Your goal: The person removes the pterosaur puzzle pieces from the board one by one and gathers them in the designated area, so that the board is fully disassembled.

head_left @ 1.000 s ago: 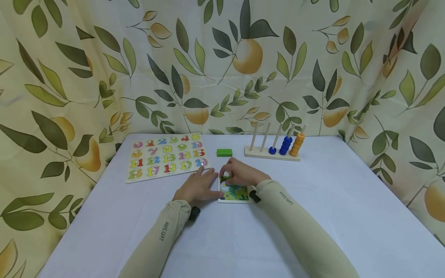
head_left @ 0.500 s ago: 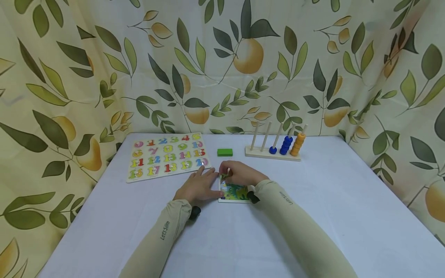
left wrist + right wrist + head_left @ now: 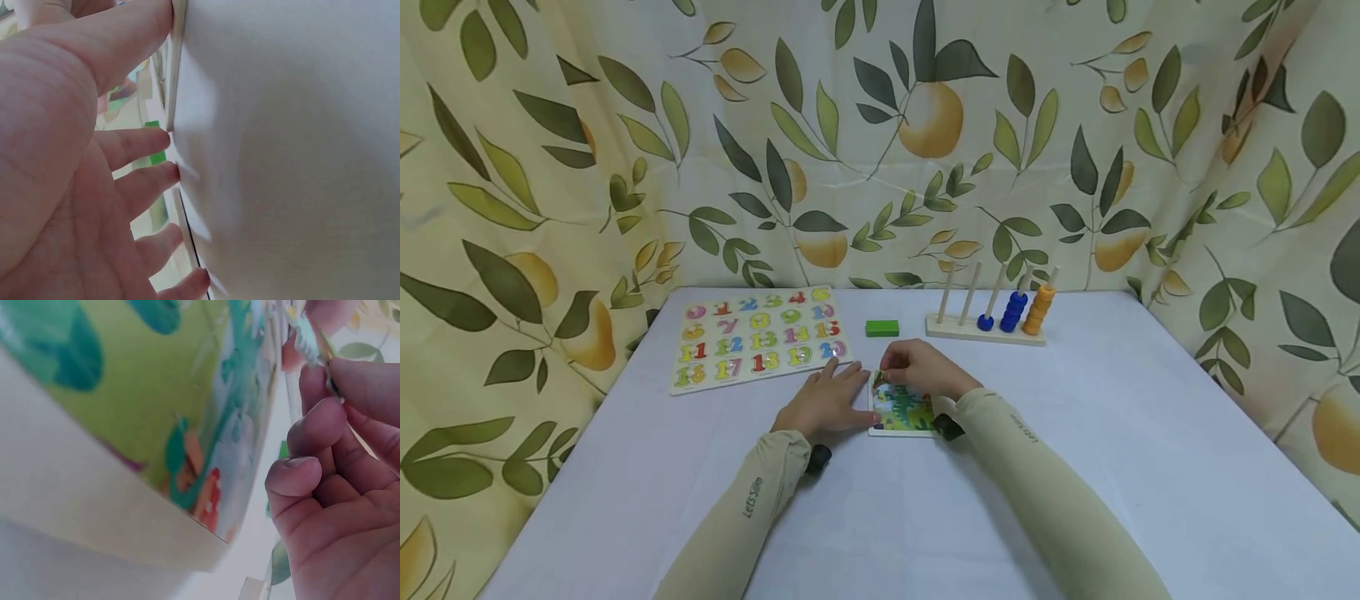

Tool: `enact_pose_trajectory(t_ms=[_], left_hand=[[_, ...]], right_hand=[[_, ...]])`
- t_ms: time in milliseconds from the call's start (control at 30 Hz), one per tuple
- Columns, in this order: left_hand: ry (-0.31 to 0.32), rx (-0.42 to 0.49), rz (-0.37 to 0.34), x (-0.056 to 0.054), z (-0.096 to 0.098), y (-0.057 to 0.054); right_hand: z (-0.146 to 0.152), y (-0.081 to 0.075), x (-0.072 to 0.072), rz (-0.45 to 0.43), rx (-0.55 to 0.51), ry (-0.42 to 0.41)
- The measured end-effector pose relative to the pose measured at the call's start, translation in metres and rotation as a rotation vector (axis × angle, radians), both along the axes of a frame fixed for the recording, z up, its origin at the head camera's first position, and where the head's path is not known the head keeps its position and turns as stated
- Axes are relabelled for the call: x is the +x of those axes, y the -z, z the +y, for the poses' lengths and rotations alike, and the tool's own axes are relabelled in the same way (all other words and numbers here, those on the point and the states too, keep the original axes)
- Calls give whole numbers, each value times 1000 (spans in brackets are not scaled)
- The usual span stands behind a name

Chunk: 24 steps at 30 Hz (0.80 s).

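A small jigsaw puzzle [image 3: 904, 414] with a green dinosaur picture and a white frame lies on the table in front of the person. At its upper left corner the right hand [image 3: 927, 369] pinches a puzzle piece [image 3: 307, 340] between thumb and fingers, the piece tilted on edge in the right wrist view. The left hand [image 3: 822, 406] rests flat at the left of the frame, fingers spread and straight, thumb touching the frame's left edge. In the left wrist view the left hand's fingertips [image 3: 170, 172] meet the white tabletop.
A number puzzle board [image 3: 760, 337] lies behind the left hand, its corner close to those fingers. A green block [image 3: 882, 328] sits beyond the jigsaw. A wooden peg abacus [image 3: 985, 331] with blue and orange beads stands at the back right, before a leaf-patterned curtain [image 3: 880, 167].
The right hand has worked at the jigsaw's upper left corner, shifting slightly to the right, and more of the picture and the tilted piece now shows. The left hand has stayed in place.
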<state>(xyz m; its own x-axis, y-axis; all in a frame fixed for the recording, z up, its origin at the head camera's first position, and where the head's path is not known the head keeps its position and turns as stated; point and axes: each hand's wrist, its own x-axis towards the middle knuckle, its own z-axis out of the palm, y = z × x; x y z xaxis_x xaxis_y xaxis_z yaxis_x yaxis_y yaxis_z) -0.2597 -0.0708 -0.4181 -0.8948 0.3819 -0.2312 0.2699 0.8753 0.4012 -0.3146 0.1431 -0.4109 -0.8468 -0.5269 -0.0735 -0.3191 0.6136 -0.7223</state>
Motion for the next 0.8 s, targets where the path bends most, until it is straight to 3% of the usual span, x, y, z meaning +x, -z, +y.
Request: enact_pose_trajectory(t_ms=[167, 433, 800], left_hand=[[4, 19, -27, 2, 1, -1], [0, -3, -35, 5, 4, -2], [11, -37, -39, 6, 3, -1]], right_hand=[[6, -5, 1, 23, -57, 6], [19, -11, 5, -34, -127, 61], [47, -10, 3, -38, -107, 109]])
